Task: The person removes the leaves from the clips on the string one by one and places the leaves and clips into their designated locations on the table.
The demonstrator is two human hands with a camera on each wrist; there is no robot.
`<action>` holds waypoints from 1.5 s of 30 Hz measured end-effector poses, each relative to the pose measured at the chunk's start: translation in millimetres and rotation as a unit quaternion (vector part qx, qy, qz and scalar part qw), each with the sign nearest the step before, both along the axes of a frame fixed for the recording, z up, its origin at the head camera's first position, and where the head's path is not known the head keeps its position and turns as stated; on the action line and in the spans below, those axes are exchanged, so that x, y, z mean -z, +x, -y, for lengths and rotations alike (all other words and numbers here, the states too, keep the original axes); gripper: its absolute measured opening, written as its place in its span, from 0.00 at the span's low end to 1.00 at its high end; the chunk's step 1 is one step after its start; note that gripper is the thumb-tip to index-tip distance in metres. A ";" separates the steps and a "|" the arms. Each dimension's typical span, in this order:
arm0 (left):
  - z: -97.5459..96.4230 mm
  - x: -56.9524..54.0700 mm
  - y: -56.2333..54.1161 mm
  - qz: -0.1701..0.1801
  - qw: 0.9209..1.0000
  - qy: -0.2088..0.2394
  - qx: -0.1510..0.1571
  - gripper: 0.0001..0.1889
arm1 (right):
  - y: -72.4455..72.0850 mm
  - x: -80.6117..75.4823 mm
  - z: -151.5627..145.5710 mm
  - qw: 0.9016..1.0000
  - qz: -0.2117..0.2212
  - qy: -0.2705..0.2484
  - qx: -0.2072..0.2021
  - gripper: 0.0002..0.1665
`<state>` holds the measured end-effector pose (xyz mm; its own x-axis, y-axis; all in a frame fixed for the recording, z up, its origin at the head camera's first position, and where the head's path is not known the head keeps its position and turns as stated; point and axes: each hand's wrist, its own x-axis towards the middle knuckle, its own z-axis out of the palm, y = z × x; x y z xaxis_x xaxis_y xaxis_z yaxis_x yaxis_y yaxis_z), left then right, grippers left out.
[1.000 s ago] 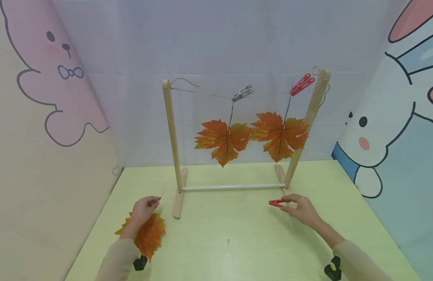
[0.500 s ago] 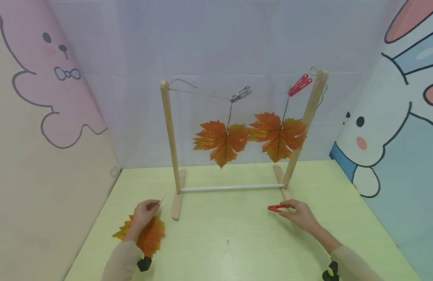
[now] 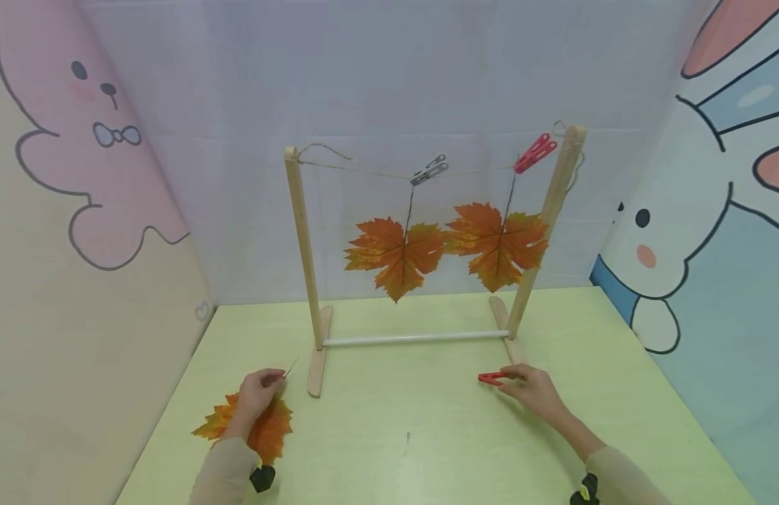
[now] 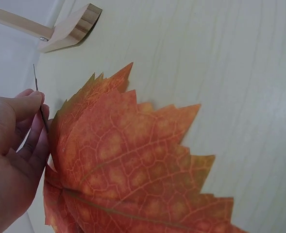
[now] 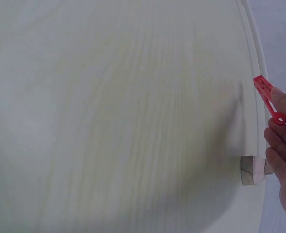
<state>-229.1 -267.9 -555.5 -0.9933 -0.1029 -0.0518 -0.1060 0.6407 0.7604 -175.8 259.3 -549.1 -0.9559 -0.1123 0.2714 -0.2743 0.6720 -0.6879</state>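
My left hand (image 3: 258,396) pinches the thin dark stem (image 4: 42,114) of an orange maple leaf (image 4: 128,155) between thumb and fingers. In the head view that leaf (image 3: 272,429) lies partly hidden beneath the hand and forearm. At the right, my right hand (image 3: 533,389) holds a red clothespin (image 3: 490,379) between thumb and fingers, its nose pointing left; the same clothespin (image 5: 265,92) shows in the right wrist view. Two similar leaves hang from a string (image 3: 370,172): one leaf (image 3: 398,254) under a grey clothespin (image 3: 429,170), the other leaf (image 3: 500,242) under a red clothespin (image 3: 535,154).
A wooden left post (image 3: 304,245) and right post (image 3: 563,175) carry the string, standing on flat feet joined by a white rod (image 3: 415,338). The pale yellow table (image 3: 389,407) reaches to a white curtain (image 3: 250,140). Cartoon-printed panels flank both sides.
Both hands move slightly lower in the head view, still holding the stem and the red clothespin. The whole scene shifts a little left as the head turns.
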 end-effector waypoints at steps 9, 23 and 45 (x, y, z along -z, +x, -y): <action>0.9 9.5 2.1 -0.023 1.000 -0.010 -0.003 0.09 | 2.8 9.5 2.8 1.000 -0.010 -0.004 0.020 0.16; -6.4 17.5 -3.3 -0.035 0.999 -0.020 -0.012 0.09 | 1.9 15.0 9.3 0.996 -0.030 0.078 0.030 0.16; -9.9 20.2 -4.9 -0.035 0.999 -0.024 -0.018 0.09 | 2.4 16.9 12.9 0.989 -0.037 0.143 0.027 0.16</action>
